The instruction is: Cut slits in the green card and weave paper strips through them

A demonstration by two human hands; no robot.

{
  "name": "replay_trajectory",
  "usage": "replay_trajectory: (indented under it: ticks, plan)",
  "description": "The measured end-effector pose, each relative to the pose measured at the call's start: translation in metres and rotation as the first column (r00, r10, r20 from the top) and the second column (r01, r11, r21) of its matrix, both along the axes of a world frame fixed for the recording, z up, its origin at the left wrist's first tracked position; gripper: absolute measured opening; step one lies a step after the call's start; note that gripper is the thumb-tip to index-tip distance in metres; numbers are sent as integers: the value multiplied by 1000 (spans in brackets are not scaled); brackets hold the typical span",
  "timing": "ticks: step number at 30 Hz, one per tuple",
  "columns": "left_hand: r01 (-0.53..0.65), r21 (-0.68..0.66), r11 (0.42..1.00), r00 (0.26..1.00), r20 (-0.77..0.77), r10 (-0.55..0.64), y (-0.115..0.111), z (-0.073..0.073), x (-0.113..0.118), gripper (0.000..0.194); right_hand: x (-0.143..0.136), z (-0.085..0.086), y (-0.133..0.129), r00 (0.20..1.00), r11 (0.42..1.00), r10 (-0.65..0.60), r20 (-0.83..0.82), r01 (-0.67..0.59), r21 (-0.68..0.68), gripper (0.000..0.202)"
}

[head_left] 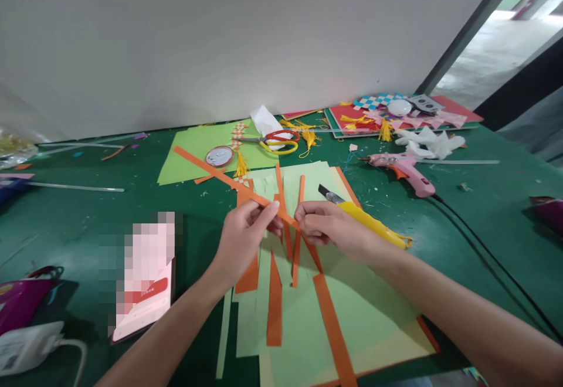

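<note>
My left hand [244, 237] and my right hand [328, 228] both pinch one long orange paper strip [206, 169], which runs up and left from my fingers across the table. Under my hands lies light green paper [365, 311] cut into strips, with several orange strips [274, 305] laid among them. A yellow utility knife [369, 220] rests on the paper just behind my right hand, blade pointing left and away.
A pink glue gun [407, 170] with a black cord lies at right. Red-and-yellow scissors [277, 139], a round tape roll [219, 155], yellow tassels and stacked coloured paper [396, 114] sit at the back. A pink booklet [147, 284] lies left on the green table [484, 223].
</note>
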State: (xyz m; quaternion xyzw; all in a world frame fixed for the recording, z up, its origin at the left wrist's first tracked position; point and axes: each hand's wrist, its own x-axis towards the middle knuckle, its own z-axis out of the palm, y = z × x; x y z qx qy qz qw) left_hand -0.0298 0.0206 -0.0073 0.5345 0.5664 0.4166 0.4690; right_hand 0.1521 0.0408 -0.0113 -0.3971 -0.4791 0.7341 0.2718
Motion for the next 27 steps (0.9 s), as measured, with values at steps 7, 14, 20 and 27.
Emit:
replay_trajectory:
  ticks: [7, 14, 20, 27]
  plan:
    - [-173, 82, 982, 981, 109, 163, 14, -4, -13, 32, 7, 1, 3, 996, 994, -88, -32, 90, 59, 9]
    - [468, -245, 849, 878, 23, -478, -7, 7, 3, 29, 7, 1, 5, 993, 982, -94, 64, 82, 170, 28]
    - [509, -265, 819, 853, 27, -521, -10, 4, 6, 28, 7, -1, 4, 986, 959, -111, 122, 74, 274, 36]
    - [137, -80, 987, 987, -78, -143, -1, 3, 3, 30, 8, -11, 10, 952, 939, -207, 224, 129, 319, 33]
